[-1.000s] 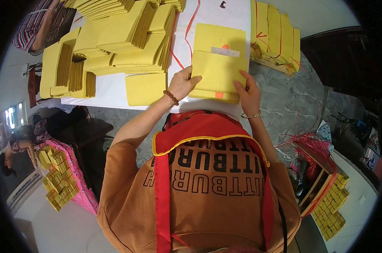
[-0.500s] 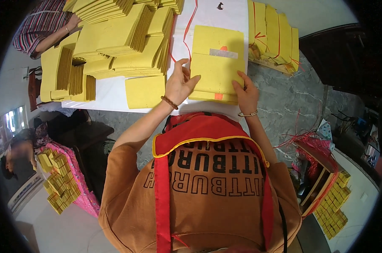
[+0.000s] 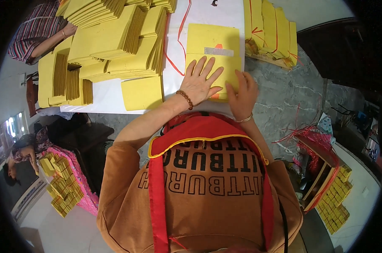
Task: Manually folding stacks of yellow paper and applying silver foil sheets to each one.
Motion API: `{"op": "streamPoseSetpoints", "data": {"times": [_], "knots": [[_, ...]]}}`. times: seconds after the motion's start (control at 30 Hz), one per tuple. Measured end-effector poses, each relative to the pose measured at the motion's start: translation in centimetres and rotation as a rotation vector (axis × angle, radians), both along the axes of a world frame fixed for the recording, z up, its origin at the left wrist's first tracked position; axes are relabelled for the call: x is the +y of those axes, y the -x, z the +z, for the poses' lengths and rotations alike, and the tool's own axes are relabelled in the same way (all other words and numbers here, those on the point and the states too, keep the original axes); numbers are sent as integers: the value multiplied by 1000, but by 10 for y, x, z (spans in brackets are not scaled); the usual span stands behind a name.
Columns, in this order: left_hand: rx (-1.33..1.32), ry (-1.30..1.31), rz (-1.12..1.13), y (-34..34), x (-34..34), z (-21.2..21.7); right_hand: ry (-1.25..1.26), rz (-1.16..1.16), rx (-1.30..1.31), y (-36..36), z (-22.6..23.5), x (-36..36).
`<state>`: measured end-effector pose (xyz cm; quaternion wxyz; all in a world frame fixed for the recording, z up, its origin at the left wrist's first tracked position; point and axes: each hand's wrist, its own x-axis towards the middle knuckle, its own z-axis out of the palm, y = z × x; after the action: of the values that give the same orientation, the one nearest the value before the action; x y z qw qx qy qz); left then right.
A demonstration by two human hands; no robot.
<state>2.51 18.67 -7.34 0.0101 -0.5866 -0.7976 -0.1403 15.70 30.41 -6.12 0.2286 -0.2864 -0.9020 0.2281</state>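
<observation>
A stack of yellow paper [image 3: 214,37] lies on the white-covered table in front of me, with a silver strip and an orange patch across its upper part. My left hand [image 3: 199,82] rests palm down on its lower left, fingers spread flat. At its right edge is my right hand [image 3: 242,93], its thumb apart from its bent fingers. The near part of the stack is partly hidden under my hands. A red string [image 3: 182,42] runs along the table just left of the stack.
Tall piles of folded yellow paper [image 3: 102,40] fill the table's left, with a single pile [image 3: 142,92] at the front edge. Tied yellow bundles [image 3: 269,31] stand on the right. Another person's arm [image 3: 52,43] reaches in at the upper left. Red strings [image 3: 311,141] hang at the lower right.
My left hand has moved from the stack's left edge onto its top, fingers now spread flat. My right hand has shifted slightly down along the right edge.
</observation>
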Motion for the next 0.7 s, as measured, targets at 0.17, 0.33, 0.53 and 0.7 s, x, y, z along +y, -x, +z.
{"op": "streamPoseSetpoints", "data": {"times": [0.17,0.33,0.53,0.7], "knots": [[40,23,4,0,0,-2,-296,422,-124,-27,-35,-15],[12,-60,-40,5,-2,-1,-227,506,-174,-27,-39,-12],[-142,-120,-214,15,-12,9,-168,509,-191,-26,-32,-13],[119,-36,-305,10,-13,10,782,467,166,-33,-21,11]]}}
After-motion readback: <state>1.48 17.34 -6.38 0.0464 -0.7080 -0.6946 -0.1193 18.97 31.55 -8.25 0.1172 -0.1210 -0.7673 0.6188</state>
